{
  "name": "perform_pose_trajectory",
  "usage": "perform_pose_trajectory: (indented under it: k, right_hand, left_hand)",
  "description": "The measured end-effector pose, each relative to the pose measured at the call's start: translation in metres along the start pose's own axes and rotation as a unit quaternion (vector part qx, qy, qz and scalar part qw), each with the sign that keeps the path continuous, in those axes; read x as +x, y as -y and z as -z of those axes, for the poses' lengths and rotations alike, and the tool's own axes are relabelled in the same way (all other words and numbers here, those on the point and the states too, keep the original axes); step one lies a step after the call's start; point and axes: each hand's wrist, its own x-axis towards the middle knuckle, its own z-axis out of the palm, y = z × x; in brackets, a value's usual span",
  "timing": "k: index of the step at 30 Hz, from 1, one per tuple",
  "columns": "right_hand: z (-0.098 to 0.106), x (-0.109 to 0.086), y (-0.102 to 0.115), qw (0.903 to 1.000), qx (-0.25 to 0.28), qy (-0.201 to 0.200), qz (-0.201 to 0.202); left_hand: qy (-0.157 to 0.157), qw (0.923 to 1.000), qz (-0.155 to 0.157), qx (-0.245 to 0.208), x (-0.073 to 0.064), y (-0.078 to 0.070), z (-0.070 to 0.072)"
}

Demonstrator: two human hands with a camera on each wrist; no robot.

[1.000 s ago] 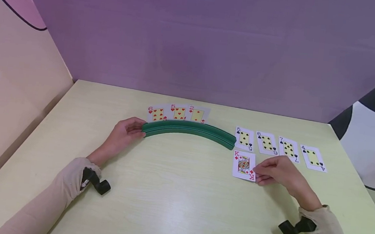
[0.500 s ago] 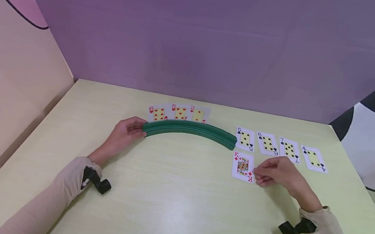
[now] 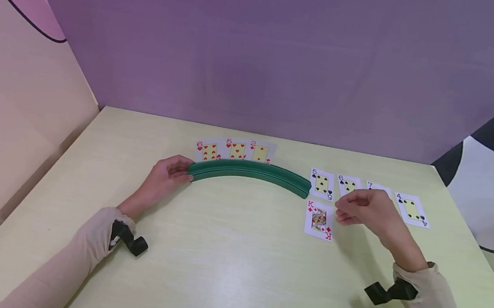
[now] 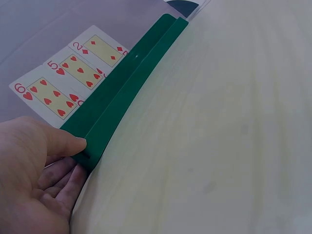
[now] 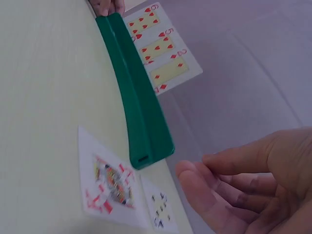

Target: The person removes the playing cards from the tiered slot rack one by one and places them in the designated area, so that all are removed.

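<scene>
My left hand [image 3: 166, 173] grips the left end of a curved green card holder [image 3: 250, 169], thumb on top and fingers beneath, as the left wrist view shows. Standing in its groove are the six of hearts [image 4: 48, 97], five of hearts [image 4: 78, 70] and two of diamonds [image 4: 102, 48], side by side with edges overlapping. Beyond the holder's right end, the king of diamonds [image 3: 318, 220] lies face up on the table. My right hand [image 3: 371, 210] hovers just right of it, fingers loosely bent and nothing between them; it partly covers the seven of spades [image 3: 378, 186].
A row of spades lies face up at the right: the five [image 3: 322, 184] by the holder's end, the six [image 3: 348, 183], the seven and the four [image 3: 412, 209]. A purple partition [image 3: 255, 65] rises along the table's [image 3: 218, 270] back edge.
My right hand has let go of the king of diamonds and risen away toward the spades. The king shifted slightly left before that. My left hand and the card holder have stayed put.
</scene>
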Motion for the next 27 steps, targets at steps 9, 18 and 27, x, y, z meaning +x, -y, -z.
perform_pose_trajectory:
  k: [9,18,27]
  right_hand:
    - [-0.014,0.008,0.031,0.9967,-0.011,-0.036,0.072]
    - [-0.025,0.024,0.047,0.9917,-0.026,-0.060,0.111]
    - [-0.038,0.040,0.066,0.9872,-0.014,-0.090,0.131]
  left_hand:
    - [0.000,1.0000,-0.008,0.001,0.000,0.001,-0.001]
    - [-0.003,0.9999,-0.007,0.007,-0.001,-0.002,-0.002]
    - [-0.005,1.0000,-0.004,0.005,0.000,-0.002,-0.002]
